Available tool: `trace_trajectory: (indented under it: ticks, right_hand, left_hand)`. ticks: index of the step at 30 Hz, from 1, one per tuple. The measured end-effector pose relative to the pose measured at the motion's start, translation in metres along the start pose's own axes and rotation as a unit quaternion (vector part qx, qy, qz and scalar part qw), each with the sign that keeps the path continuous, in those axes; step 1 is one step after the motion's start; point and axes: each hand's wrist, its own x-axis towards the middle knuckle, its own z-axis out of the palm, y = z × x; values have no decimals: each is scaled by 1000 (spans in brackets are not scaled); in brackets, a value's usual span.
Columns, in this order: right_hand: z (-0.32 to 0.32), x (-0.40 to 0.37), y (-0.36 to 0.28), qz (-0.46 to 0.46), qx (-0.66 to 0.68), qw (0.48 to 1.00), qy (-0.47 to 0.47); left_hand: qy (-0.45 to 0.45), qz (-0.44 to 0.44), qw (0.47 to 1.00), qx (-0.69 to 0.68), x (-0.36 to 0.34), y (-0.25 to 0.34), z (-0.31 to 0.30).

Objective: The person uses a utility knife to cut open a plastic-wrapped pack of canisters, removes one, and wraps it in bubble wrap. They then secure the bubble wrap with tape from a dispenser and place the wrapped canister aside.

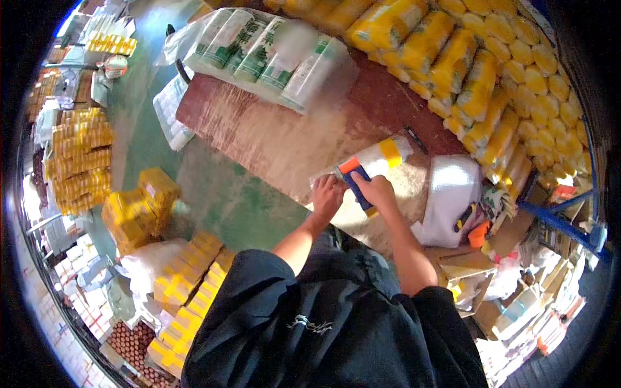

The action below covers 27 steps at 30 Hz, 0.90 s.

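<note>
My right hand (378, 192) is closed around a blue and orange tape dispenser (357, 189), held against the near side of a package. That package (376, 157) is a long bundle in clear plastic with a yellow band, lying on a worn reddish-brown table (259, 139). At the package's near left end, my left hand (328, 195) has its fingers curled onto the loose clear plastic. The contents of the package are hard to make out, and my right hand hides part of it.
Several white and green rolls in plastic (259, 55) stand along the table's far edge. Yellow-wrapped bundles (453, 61) are stacked behind. A white bubble-wrap sheet (451, 194) and yellow-black scissors (464, 218) lie to the right. Yellow-taped boxes (139, 210) stand on the floor at left.
</note>
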Motion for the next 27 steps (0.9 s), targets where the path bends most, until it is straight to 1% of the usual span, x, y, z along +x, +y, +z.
trace_trajectory:
  ticks: [3, 6, 9, 11, 12, 15, 16, 18, 20, 22, 24, 25, 26, 27]
  right_hand:
    - [9, 9, 3, 40, 1, 999, -33]
    - [7, 9, 7, 84, 12, 994, -73]
    - [7, 6, 12, 101, 29, 990, -95]
    - [8, 1, 14, 86, 9, 994, -72]
    - [10, -2, 17, 79, -1, 995, -62]
    - [13, -4, 27, 26, 41, 997, -65]
    - [12, -8, 25, 35, 90, 993, -67]
    - [7, -15, 21, 30, 147, 986, -74]
    - [1, -22, 15, 28, 197, 977, -78]
    - [-3, -22, 9, 26, 242, 967, -78]
    - [-4, -20, 9, 26, 231, 967, -103]
    - [-5, -18, 9, 27, 227, 967, -114]
    - [-6, -18, 11, 10, 209, 973, -102]
    - [-5, -16, 14, 11, 213, 972, -97]
  left_hand:
    - [15, 17, 1000, 7, -6, -7, 8]
    - [-45, -124, 991, 37, 16, 16, -22]
    - [-72, -110, 991, 39, 24, 8, -18]
    - [-107, -139, 984, -30, 22, -11, 5]
    - [-126, -154, 978, -65, 24, -12, 6]
    - [-121, -116, 983, -80, 23, -18, -3]
    - [-150, -144, 974, -86, 27, -18, -6]
    - [-206, -198, 953, -98, 38, -16, -9]
    - [-291, -172, 929, -154, 58, -41, -6]
    - [-275, -151, 938, -144, 54, -59, 10]
    - [-163, -136, 975, -72, 30, -54, 30]
    - [-181, -138, 972, -51, 30, -38, 14]
    - [-201, -137, 970, -30, 38, -13, -16]
    - [-222, -137, 965, -12, 41, 5, -31]
